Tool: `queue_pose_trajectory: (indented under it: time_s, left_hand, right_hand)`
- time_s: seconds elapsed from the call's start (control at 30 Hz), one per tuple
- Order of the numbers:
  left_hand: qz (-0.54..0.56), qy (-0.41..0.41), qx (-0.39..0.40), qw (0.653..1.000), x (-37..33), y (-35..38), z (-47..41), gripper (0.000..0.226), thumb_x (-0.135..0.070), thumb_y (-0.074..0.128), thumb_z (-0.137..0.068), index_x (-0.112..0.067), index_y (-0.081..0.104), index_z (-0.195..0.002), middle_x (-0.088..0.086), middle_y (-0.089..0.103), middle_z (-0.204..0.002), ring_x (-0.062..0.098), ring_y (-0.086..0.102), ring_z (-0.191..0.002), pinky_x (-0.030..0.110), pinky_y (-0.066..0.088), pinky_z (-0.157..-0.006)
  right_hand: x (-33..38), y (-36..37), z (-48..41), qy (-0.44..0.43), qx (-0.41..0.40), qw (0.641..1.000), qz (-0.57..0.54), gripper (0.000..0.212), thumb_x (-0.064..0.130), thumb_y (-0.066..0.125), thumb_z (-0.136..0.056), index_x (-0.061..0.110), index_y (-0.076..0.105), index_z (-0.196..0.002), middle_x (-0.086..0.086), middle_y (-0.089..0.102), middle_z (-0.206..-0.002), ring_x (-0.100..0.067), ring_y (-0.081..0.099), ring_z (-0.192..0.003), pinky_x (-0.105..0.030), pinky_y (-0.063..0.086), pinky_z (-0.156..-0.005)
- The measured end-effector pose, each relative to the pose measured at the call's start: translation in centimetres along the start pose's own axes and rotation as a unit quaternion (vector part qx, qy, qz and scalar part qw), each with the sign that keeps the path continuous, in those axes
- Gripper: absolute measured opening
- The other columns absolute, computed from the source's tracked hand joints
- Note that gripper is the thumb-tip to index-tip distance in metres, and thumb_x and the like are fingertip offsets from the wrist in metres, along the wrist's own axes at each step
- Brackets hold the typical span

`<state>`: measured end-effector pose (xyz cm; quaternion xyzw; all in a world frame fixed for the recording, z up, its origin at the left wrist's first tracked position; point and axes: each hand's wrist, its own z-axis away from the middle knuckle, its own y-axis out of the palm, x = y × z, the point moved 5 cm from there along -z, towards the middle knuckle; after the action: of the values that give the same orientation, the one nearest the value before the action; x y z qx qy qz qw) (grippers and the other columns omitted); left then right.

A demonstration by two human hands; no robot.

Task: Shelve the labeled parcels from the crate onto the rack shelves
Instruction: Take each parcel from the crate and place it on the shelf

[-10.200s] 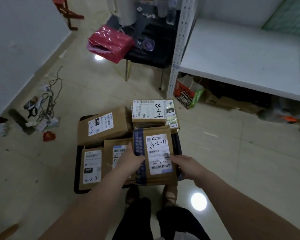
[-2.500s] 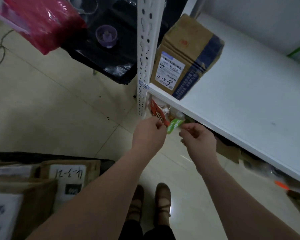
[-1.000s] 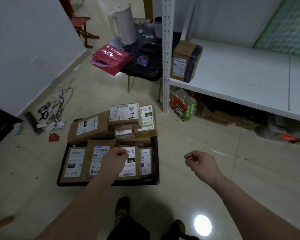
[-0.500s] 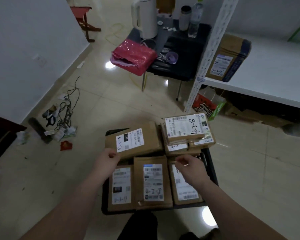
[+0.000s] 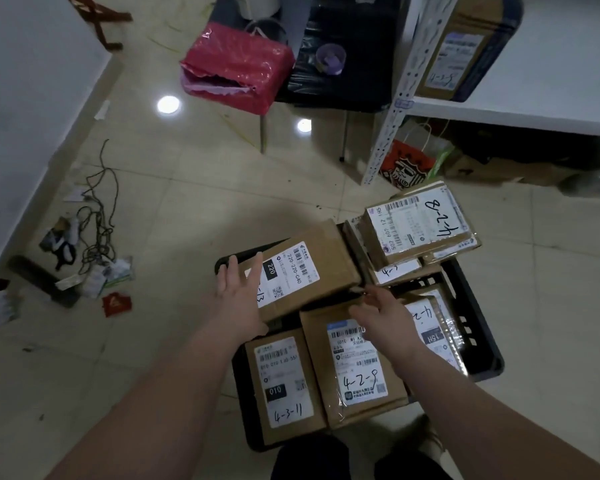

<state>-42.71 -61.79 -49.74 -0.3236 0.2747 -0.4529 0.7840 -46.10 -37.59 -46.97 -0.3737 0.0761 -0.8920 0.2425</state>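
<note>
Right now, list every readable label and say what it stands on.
"220", "220-220-C40": tilted brown cardboard box.
"010", "4-3-11": front-left brown cardboard parcel.
"4-2-9", last digit uncertain: middle brown paper parcel.
"4-2-8", upside down: topmost tape-wrapped brown parcel.
"154", upside down: rightmost film-wrapped parcel.
"4-3-9", last digit uncertain: brown-and-blue box on white rack shelf.
Fine print, barcode digits: too small.

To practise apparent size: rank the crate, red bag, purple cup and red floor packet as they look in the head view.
1. crate
2. red bag
3. purple cup and red floor packet: they look alike, so unranked; the cup sits farther off.
</note>
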Motion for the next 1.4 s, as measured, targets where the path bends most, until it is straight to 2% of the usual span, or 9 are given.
queue_pose_trajectory:
  time_s: [0.17,0.27,0.6,0.77,0.97,1.13,1.27,1.33,1.4]
  left_hand:
    - [0.003,0.031,0.024,0.999,-0.5,0.8,-2.0,0.142,-0.034,0.087,-0.060,-0.036,-0.028,-0.145,0.014,-0.023,-0.156,0.033,-0.019,-0.145,0.055,0.012,-0.115]
    - [0.008,0.049,0.012,0.999,-1.2,0.7,-2.6,0.140,-0.033,0.086,-0.060,-0.035,-0.025,-0.146,0.015,-0.019,-0.157,0.032,-0.018,-0.145,0.056,0.013,-0.114]
    - [0.017,0.055,-0.052,0.997,-1.5,-2.1,-0.2,0.137,-0.046,0.080,-0.052,-0.045,-0.021,-0.144,0.019,0.004,-0.150,0.035,0.005,-0.143,0.059,0.011,-0.114]
    - [0.137,-0.027,-0.078,0.987,-0.5,-4.7,4.4,0.135,-0.051,0.079,-0.049,-0.049,-0.018,-0.142,0.013,0.011,-0.152,0.036,0.017,-0.139,0.056,0.023,-0.111]
    - [0.347,-0.063,-0.087,0.932,-1.0,-7.3,10.4,0.128,-0.058,0.068,-0.040,-0.050,-0.004,-0.146,0.009,0.032,-0.137,0.029,0.029,-0.132,0.050,0.033,-0.108]
    - [0.375,-0.020,-0.125,0.919,-3.6,-10.5,15.1,0.132,-0.066,0.078,-0.047,-0.042,-0.003,-0.149,0.006,0.024,-0.146,0.028,0.025,-0.137,0.050,0.032,-0.109]
    - [0.422,0.076,-0.148,0.891,-5.2,-13.7,18.0,0.076,-0.060,0.071,-0.068,-0.042,0.043,-0.136,-0.004,0.048,-0.136,0.017,0.050,-0.123,0.039,0.048,-0.095]
    - [0.484,0.127,-0.160,0.851,-6.4,-15.1,19.7,0.039,-0.046,0.065,-0.083,-0.041,0.059,-0.122,-0.009,0.063,-0.117,0.009,0.061,-0.105,0.028,0.050,-0.077]
    - [0.570,0.138,-0.151,0.796,-7.7,-15.9,20.9,0.034,-0.033,0.063,-0.089,-0.033,0.060,-0.123,-0.009,0.066,-0.112,0.008,0.062,-0.102,0.026,0.051,-0.076]
  right_hand:
    - [0.0,0.9,-0.5,0.012,0.000,0.999,-0.041,0.058,0.015,0.063,-0.091,0.019,0.041,-0.145,-0.001,0.059,-0.123,-0.018,0.063,-0.094,-0.042,0.055,-0.088]
    - [-0.2,1.4,-0.5,0.016,0.006,0.998,-0.061,0.059,0.014,0.063,-0.091,0.019,0.041,-0.145,0.006,0.062,-0.107,-0.016,0.063,-0.086,-0.041,0.054,-0.084]
    - [-0.2,1.6,0.7,0.041,0.012,0.995,-0.094,0.055,0.015,0.061,-0.093,0.016,0.040,-0.144,-0.006,0.060,-0.115,-0.024,0.062,-0.098,-0.038,0.054,-0.081]
    - [1.7,2.7,3.3,0.029,0.064,0.989,-0.127,0.066,0.030,0.066,-0.092,0.018,0.035,-0.149,-0.003,0.059,-0.115,-0.022,0.061,-0.100,-0.035,0.055,-0.081]
    - [5.6,4.7,7.3,-0.020,0.182,0.968,-0.169,0.108,0.057,0.079,-0.069,0.036,0.017,-0.154,0.004,0.052,-0.141,-0.022,0.053,-0.126,-0.047,0.043,-0.106]
    - [8.9,2.7,10.1,-0.100,0.184,0.951,-0.227,0.094,0.052,0.077,-0.066,0.037,0.029,-0.146,0.009,0.063,-0.129,-0.015,0.063,-0.114,-0.041,0.053,-0.093]
    - [10.7,-1.3,12.5,-0.144,0.162,0.950,-0.224,0.067,0.050,0.071,-0.076,0.036,0.045,-0.137,0.004,0.068,-0.120,-0.018,0.067,-0.105,-0.036,0.056,-0.077]
    - [11.0,-3.6,13.4,-0.131,0.144,0.950,-0.244,0.052,0.053,0.062,-0.082,0.028,0.056,-0.128,-0.002,0.070,-0.115,-0.022,0.067,-0.100,-0.035,0.053,-0.073]
    - [11.0,-5.7,14.3,-0.111,0.152,0.935,-0.301,0.050,0.056,0.055,-0.084,0.022,0.066,-0.120,-0.009,0.071,-0.116,-0.027,0.068,-0.103,-0.042,0.053,-0.084]
